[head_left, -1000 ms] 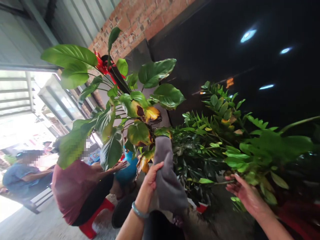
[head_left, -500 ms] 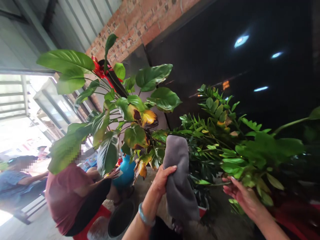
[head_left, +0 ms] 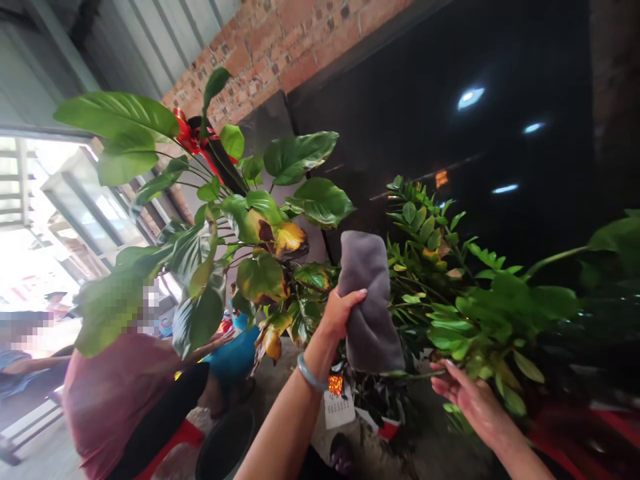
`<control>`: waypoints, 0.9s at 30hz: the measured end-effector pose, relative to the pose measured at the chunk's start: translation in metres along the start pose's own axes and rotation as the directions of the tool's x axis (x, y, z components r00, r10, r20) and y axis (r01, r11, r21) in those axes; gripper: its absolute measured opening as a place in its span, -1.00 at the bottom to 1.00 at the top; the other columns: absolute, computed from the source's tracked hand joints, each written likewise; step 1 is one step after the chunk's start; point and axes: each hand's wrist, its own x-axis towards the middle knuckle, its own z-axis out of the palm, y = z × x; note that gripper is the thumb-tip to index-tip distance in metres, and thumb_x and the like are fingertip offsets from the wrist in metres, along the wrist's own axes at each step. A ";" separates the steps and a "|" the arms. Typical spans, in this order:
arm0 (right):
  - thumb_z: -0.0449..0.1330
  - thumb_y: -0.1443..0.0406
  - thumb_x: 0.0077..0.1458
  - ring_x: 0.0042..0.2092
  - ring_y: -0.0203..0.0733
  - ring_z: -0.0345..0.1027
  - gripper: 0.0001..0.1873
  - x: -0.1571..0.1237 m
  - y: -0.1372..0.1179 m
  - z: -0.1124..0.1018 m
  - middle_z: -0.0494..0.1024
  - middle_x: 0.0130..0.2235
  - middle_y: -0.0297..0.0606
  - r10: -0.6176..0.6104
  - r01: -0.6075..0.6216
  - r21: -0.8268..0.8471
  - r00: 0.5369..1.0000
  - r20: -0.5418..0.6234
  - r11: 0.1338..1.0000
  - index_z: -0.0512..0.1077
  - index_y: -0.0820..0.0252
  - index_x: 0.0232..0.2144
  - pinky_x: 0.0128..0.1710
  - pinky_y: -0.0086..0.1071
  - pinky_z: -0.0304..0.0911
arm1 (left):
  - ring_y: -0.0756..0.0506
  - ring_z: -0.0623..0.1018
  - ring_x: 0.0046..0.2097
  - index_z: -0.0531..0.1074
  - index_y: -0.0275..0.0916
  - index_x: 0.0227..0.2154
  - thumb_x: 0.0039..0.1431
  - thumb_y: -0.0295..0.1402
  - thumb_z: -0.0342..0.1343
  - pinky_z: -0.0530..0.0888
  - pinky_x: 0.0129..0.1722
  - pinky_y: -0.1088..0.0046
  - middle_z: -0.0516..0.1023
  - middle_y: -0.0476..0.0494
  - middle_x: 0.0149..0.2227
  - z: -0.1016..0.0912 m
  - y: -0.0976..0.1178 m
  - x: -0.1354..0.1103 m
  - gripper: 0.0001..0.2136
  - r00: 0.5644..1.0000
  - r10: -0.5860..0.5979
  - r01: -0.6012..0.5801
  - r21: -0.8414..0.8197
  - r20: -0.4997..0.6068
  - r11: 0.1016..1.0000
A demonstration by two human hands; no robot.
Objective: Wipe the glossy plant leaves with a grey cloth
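Two plants are crowding the shot, so I'm placing everything off the big-leaf plant (head_left: 240,220). Left of it and lower down, a person in a maroon top (head_left: 110,393) is crouching on something red, reaching towards a blue pot (head_left: 235,353) that's sitting under its leaves. A dark bucket (head_left: 225,443) is sitting lower again, right at the bottom edge. A red bow (head_left: 187,133) is poking out near the plant's top, with a brick wall (head_left: 300,40) running behind it. A few of its middle leaves are going yellow and brown.

Just right of that plant, the left hand (head_left: 340,313) is gripping a grey cloth (head_left: 370,300), fingers wrapped shut around it, thumb lying across the front. The cloth is standing up out of the fist, pressing against the foliage between the two plants. A pale green bangle (head_left: 310,373) is riding on that wrist. Below the hand, a white paper tag (head_left: 339,407) is hanging with an orange patch on top and lines of print, but it's too small for me to read.

Further right, the small-leaf plant (head_left: 450,280) is spreading in front of a glossy black panel (head_left: 475,133). The right hand (head_left: 465,397) is sitting under it, palm up, fingers loosely bent, with a thin stem (head_left: 417,375) meeting the fingertips. Pinching or just propping it, I can't tell.
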 end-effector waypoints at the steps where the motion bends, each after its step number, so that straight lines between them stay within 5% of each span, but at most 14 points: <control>1: 0.55 0.23 -0.56 -0.54 -0.13 0.51 -0.58 0.001 0.001 -0.001 0.65 -0.51 -0.30 -0.006 0.006 -0.004 1.000 0.008 1.000 0.51 0.13 -0.53 -0.48 -0.30 0.49 | -0.08 0.50 -0.44 0.55 -0.25 -0.41 -0.48 -0.35 0.40 0.48 -0.31 0.35 0.59 -0.01 -0.51 0.000 -0.011 0.002 -0.60 0.998 -0.054 0.055 0.025 -0.036 0.998; 5: 0.54 0.21 -0.50 -0.55 -0.12 0.51 -0.62 0.005 0.006 -0.007 0.66 -0.49 -0.29 -0.008 0.008 -0.033 1.000 0.004 0.999 0.54 0.14 -0.52 -0.50 -0.28 0.49 | -0.10 0.50 -0.46 0.56 -0.28 -0.53 -0.51 -0.42 0.37 0.45 -0.34 0.32 0.58 -0.07 -0.54 -0.020 -0.060 -0.024 -0.70 0.924 -0.377 0.355 0.220 0.065 0.908; 8: 0.56 0.19 -0.53 -0.58 -0.16 0.47 -0.60 0.005 0.006 -0.009 0.63 -0.54 -0.32 -0.014 0.014 -0.013 1.000 0.004 1.000 0.52 0.13 -0.56 -0.55 -0.33 0.46 | -0.10 0.52 -0.42 0.60 -0.26 -0.47 -0.51 -0.43 0.37 0.45 -0.30 0.34 0.61 -0.05 -0.49 -0.035 -0.059 -0.048 -0.67 0.833 -0.490 0.397 0.339 0.257 0.853; 12: 0.57 0.15 -0.61 -0.55 -0.15 0.50 -0.55 0.003 0.003 -0.006 0.66 -0.48 -0.30 0.009 -0.009 0.003 1.000 0.020 1.000 0.55 0.13 -0.54 -0.51 -0.33 0.47 | -0.09 0.53 -0.41 0.62 -0.28 -0.38 -0.46 -0.40 0.40 0.46 -0.31 0.37 0.64 -0.08 -0.43 -0.028 -0.019 -0.040 -0.61 0.909 -0.290 0.222 0.239 0.299 0.945; 16: 0.56 0.16 -0.58 -0.53 -0.11 0.53 -0.59 0.002 0.003 -0.004 0.69 -0.44 -0.27 0.014 -0.014 0.011 0.999 0.037 1.000 0.57 0.10 -0.54 -0.46 -0.27 0.50 | -0.10 0.53 -0.41 0.59 -0.26 -0.37 -0.45 -0.34 0.40 0.48 -0.30 0.34 0.62 -0.06 -0.46 -0.017 -0.021 -0.017 -0.60 0.991 -0.110 0.110 0.015 0.077 0.994; 19: 0.54 0.19 -0.55 -0.54 -0.08 0.53 -0.62 0.001 0.004 -0.006 0.68 -0.45 -0.27 0.012 -0.011 -0.013 1.000 0.018 1.000 0.56 0.11 -0.54 -0.51 -0.27 0.48 | -0.09 0.49 -0.45 0.59 -0.26 -0.49 -0.48 -0.41 0.35 0.45 -0.33 0.34 0.58 -0.03 -0.54 -0.025 -0.056 -0.027 -0.70 0.980 -0.201 0.198 0.122 0.012 0.973; 22: 0.54 0.19 -0.55 -0.59 -0.13 0.48 -0.58 0.001 0.004 -0.010 0.67 -0.47 -0.26 0.022 -0.022 -0.033 1.000 0.013 0.999 0.57 0.15 -0.51 -0.55 -0.30 0.45 | -0.13 0.50 -0.43 0.61 -0.22 -0.54 -0.48 -0.45 0.32 0.43 -0.32 0.32 0.60 -0.02 -0.51 -0.045 -0.080 -0.056 -0.75 0.910 -0.384 0.326 0.306 0.154 0.895; 25: 0.55 0.19 -0.53 -0.60 -0.17 0.46 -0.57 0.003 0.005 -0.014 0.67 -0.47 -0.26 0.025 -0.024 -0.029 0.999 0.026 0.999 0.57 0.17 -0.48 -0.55 -0.32 0.46 | -0.14 0.53 -0.42 0.63 -0.19 -0.50 -0.44 -0.44 0.34 0.44 -0.32 0.33 0.62 0.00 -0.49 -0.061 -0.066 -0.077 -0.74 0.872 -0.423 0.323 0.359 0.249 0.876; 27: 0.56 0.19 -0.54 -0.59 -0.17 0.47 -0.55 0.004 0.006 -0.014 0.68 -0.46 -0.26 0.024 -0.023 -0.011 0.999 0.032 1.000 0.56 0.16 -0.48 -0.54 -0.33 0.47 | -0.13 0.54 -0.43 0.63 -0.22 -0.45 -0.41 -0.41 0.36 0.45 -0.34 0.37 0.64 -0.03 -0.48 -0.069 -0.042 -0.077 -0.71 0.906 -0.333 0.259 0.279 0.262 0.925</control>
